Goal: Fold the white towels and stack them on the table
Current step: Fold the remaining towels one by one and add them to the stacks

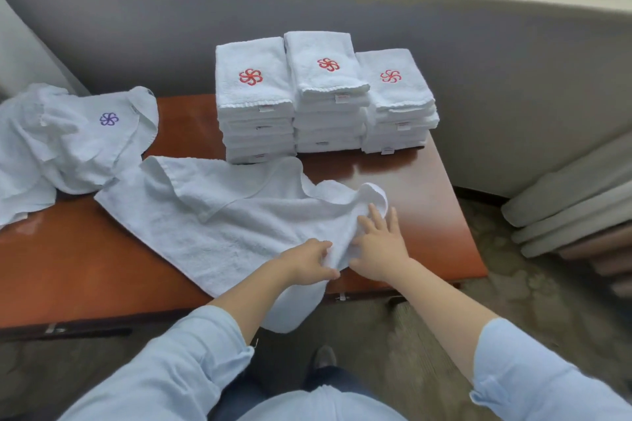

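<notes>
Head view: left hand [309, 261] pinches towel [219, 215] near table's [427, 188] front edge; right hand [381, 243] flat, fingers spread. Suggest flattening curled corner before folding.

Light blue long-sleeved shirt on me. Left sleeve [178, 362] is pushed up, with a bunched, creased cuff well behind my left hand [309, 261]. Right sleeve [533, 369] is the same blue, its cuff turned back in a fold well behind my right hand [379, 246]. Forearms bare from cuffs to wrists. Shirt front [318, 403] matches, low between both arms. Dark blue trousers [328, 383] show above it. One dark shoe tip [325, 357] below the hands, blurry.
</notes>
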`<state>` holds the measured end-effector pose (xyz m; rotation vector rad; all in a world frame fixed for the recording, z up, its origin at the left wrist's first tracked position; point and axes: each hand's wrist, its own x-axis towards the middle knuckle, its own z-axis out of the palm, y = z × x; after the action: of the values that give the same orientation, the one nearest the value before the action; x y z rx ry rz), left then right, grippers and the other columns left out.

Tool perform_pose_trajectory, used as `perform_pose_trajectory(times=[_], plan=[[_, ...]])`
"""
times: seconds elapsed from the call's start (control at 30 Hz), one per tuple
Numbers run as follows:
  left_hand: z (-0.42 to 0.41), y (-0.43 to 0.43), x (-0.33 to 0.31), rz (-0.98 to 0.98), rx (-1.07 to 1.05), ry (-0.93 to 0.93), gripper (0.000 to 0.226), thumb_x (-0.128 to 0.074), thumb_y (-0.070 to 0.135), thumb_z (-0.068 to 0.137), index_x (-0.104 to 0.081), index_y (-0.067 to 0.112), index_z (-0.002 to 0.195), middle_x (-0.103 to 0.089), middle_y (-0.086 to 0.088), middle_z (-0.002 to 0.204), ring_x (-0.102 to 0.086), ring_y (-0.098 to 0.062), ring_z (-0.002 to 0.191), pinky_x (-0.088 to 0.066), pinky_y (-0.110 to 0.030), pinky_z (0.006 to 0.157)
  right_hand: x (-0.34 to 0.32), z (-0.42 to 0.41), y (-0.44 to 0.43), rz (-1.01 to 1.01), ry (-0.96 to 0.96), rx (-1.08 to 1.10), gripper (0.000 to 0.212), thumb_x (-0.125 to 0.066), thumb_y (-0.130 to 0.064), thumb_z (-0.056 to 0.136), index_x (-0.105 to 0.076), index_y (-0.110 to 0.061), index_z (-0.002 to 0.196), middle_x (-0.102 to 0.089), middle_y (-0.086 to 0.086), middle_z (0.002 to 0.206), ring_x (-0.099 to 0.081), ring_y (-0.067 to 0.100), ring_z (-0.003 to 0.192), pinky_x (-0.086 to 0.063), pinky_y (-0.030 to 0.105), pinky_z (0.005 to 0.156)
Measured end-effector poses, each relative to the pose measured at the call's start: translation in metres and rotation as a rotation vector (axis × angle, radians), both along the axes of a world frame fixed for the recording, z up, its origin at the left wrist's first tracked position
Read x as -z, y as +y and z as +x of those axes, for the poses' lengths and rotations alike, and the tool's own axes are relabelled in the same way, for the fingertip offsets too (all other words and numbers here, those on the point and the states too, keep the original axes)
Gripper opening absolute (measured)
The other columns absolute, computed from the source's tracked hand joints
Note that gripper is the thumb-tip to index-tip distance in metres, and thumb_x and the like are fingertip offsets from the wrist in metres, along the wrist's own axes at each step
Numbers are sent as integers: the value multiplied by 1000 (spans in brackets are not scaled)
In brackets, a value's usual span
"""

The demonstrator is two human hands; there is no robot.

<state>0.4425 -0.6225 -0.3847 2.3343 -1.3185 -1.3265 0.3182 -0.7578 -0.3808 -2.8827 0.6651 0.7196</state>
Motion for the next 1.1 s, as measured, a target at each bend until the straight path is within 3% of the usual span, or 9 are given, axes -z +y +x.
perform_pose_trajectory(times=[0.07, 0.2, 0.37, 0.47, 0.53, 0.67, 0.8, 0.9, 1.1], plan=[[-9, -4, 4, -10, 13, -184, 67, -65, 52, 86, -43, 20, 141, -45, 1, 136, -53, -20, 115, -49, -37, 93, 6, -11, 8, 68, -2, -11, 54, -49, -43, 89, -47, -34, 142, -15, 9, 162, 15, 31, 151, 18, 64, 114], [-11, -11, 13, -12, -47, -309, 13, -49, 24, 98, -48, 16, 108, -53, -5, 115, -54, -22, 92, -47, -36, 77, 13, -30, 10, 105, 23, -6, 63, -55, -34, 89, -33, -34, 148, -20, 8, 157, 11, 31, 150, 16, 66, 113], [11, -16, 15, -13, -238, -311, 12, -37, 17, 100, -42, 14, 110, -56, -2, 90, -55, -21, 77, -40, -33, 59, 10, -27, -14, 68, 86, -24, 45, -42, -26, 95, -48, -39, 138, -24, 4, 158, 17, 31, 150, 26, 68, 107], [14, -21, 14, -40, -251, -318, 25, -37, 16, 97, -44, 22, 120, -61, 1, 103, -59, -21, 86, -47, -33, 66, 3, -33, -37, -38, 186, -37, 40, -39, -25, 98, -58, -39, 129, -29, 0, 156, 20, 33, 150, 33, 69, 95], [11, -25, 13, -28, -189, -269, 36, -40, 15, 97, -47, 25, 131, -58, 2, 124, -59, -21, 103, -50, -34, 81, -2, -38, -54, -143, 274, -26, 40, -38, -25, 97, -62, -37, 127, -27, 0, 159, 21, 36, 149, 34, 70, 90], [0, -34, 14, 25, 31, -221, 46, -44, 19, 98, -47, 26, 143, -39, -2, 150, -46, -25, 131, -45, -36, 101, -7, -48, -71, -318, 350, 57, 59, -33, -25, 98, -24, -22, 157, 2, 9, 166, 25, 40, 146, 30, 70, 96], [-1, -38, 12, 21, 119, -158, 48, -41, 17, 100, -44, 28, 147, -34, 0, 154, -39, -23, 138, -40, -36, 108, -4, -38, -43, -146, 105, 117, 64, -32, -13, 97, -12, -18, 157, -1, 11, 166, 15, 33, 151, 15, 66, 114], [5, -31, 10, -19, 35, -103, 47, -39, 16, 100, -48, 27, 145, -41, 6, 153, -42, -16, 137, -40, -35, 109, -3, -16, -19, 67, -18, 139, 65, -36, -12, 97, -12, -18, 157, -5, 8, 165, 6, 28, 152, 1, 57, 121], [41, 15, 4, -106, -254, -212, 34, -45, 20, 99, -59, 30, 128, -58, 8, 133, -57, -11, 116, -50, -29, 89, -7, 36, 19, 338, -96, 103, 65, -42, -19, 98, -14, -20, 157, -8, 6, 165, -8, 24, 151, -22, 40, 119]])
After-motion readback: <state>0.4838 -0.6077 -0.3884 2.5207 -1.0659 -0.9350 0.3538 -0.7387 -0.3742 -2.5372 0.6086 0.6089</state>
